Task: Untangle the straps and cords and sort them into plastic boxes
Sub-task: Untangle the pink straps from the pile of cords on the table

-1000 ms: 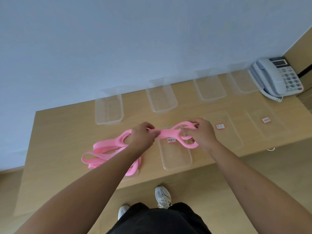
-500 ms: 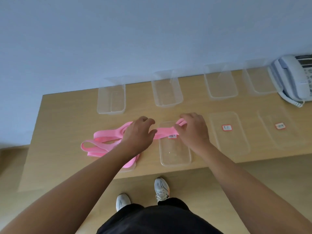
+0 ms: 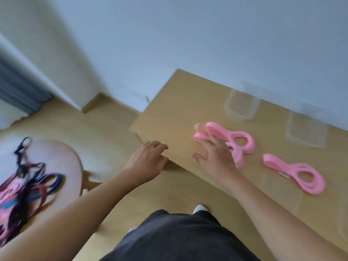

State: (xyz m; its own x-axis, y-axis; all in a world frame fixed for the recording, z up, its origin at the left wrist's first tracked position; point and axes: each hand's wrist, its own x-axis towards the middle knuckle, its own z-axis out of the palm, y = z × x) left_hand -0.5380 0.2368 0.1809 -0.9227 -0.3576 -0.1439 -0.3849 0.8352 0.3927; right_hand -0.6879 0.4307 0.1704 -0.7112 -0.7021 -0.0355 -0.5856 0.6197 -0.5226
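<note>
Pink strap (image 3: 295, 174) released: it lies right of the right hand (image 3: 216, 159), seemingly in a clear plastic box (image 3: 276, 187). Both hands loose, empty — left hand (image 3: 146, 161) swings toward the strap tangle (image 3: 28, 185) further left.

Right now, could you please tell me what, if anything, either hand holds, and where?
Nothing is held. The left hand is open at the table edge; the right hand is spread open by the pink straps.

Head view — looks steeply down, near, toward the table's (image 3: 169, 102) corner.
</note>
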